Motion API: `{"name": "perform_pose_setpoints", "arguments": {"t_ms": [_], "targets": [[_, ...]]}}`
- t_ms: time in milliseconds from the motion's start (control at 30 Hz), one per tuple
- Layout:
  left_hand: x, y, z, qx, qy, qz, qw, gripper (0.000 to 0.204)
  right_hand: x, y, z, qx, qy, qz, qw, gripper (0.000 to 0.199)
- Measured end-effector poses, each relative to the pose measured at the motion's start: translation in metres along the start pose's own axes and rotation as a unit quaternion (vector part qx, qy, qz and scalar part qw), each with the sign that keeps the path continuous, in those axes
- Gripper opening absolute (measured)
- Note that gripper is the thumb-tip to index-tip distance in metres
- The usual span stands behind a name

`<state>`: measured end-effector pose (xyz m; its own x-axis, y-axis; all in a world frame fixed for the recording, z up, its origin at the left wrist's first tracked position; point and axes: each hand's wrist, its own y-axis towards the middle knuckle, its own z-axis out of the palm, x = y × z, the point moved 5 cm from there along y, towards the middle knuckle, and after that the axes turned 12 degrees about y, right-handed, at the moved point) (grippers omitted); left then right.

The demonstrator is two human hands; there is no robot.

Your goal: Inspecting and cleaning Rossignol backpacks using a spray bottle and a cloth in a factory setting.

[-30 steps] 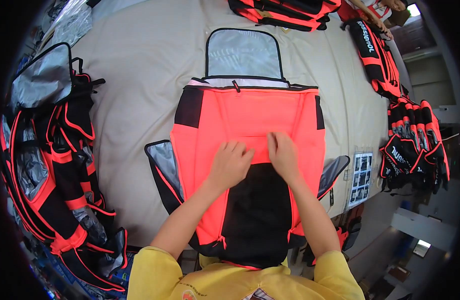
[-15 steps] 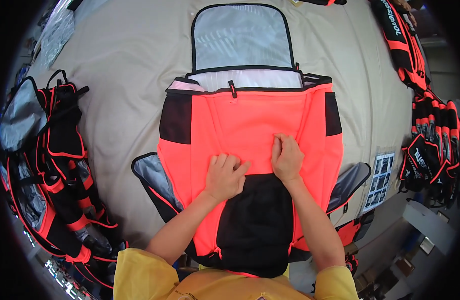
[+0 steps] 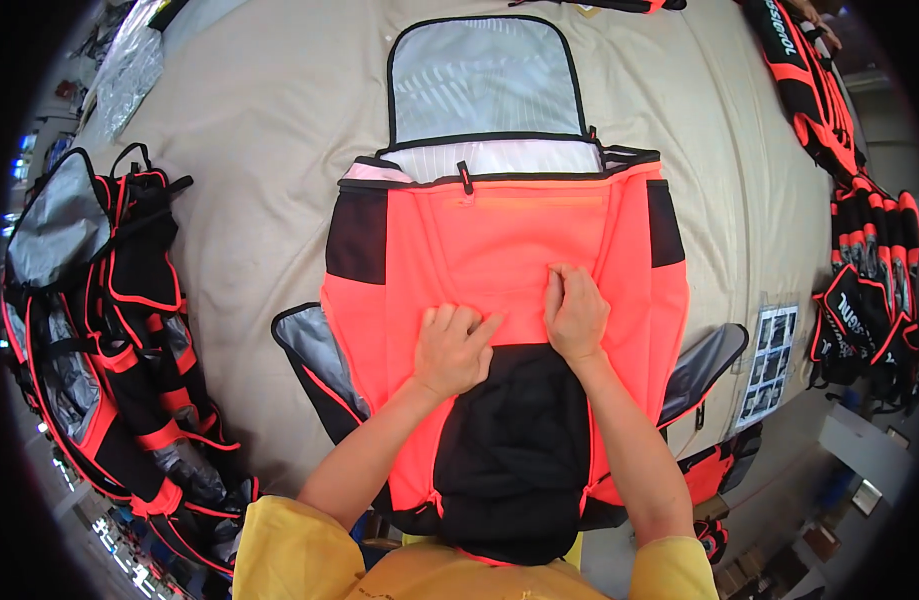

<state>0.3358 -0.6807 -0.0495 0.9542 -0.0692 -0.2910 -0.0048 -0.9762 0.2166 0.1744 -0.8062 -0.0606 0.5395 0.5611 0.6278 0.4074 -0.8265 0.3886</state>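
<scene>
A neon-orange and black bag (image 3: 499,250) lies flat on a beige padded table (image 3: 259,150), its grey-lined top flap (image 3: 479,80) folded open away from me. My left hand (image 3: 451,350) presses flat on the orange panel just above the black lower section (image 3: 519,450), fingers together. Beside it, my right hand (image 3: 576,312) rests on the same panel with fingers curled, pinching the fabric at a seam. Grey-lined side flaps (image 3: 314,340) stick out from under the bag on both sides.
A pile of similar orange and black bags (image 3: 109,330) lies along the table's left edge. More of them (image 3: 864,270) hang over the right edge. A printed sheet with small pictures (image 3: 769,365) sits at the right. A clear plastic wrap (image 3: 129,70) lies at the far left.
The view has shifted so the bag sits closer and larger. Both hands stay on the orange panel near the black section, with the right hand's fingers curling in.
</scene>
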Motion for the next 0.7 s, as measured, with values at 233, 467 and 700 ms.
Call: {"name": "perform_pose_setpoints", "arguments": {"t_ms": [233, 467, 700], "targets": [[-0.013, 0.001, 0.010, -0.003, 0.021, 0.026, 0.999, 0.050, -0.018, -0.018, -0.009, 0.012, -0.027, 0.036, 0.999, 0.014], [0.031, -0.024, 0.030, -0.017, 0.080, 0.063, 0.995, 0.054, 0.070, -0.058, -0.085, 0.023, 0.401, 0.217, 0.890, 0.025], [0.022, -0.003, 0.032, 0.042, 0.151, 0.090, 0.984, 0.054, 0.086, -0.250, -0.296, 0.220, 0.786, 0.267, 0.512, 0.024]]}}
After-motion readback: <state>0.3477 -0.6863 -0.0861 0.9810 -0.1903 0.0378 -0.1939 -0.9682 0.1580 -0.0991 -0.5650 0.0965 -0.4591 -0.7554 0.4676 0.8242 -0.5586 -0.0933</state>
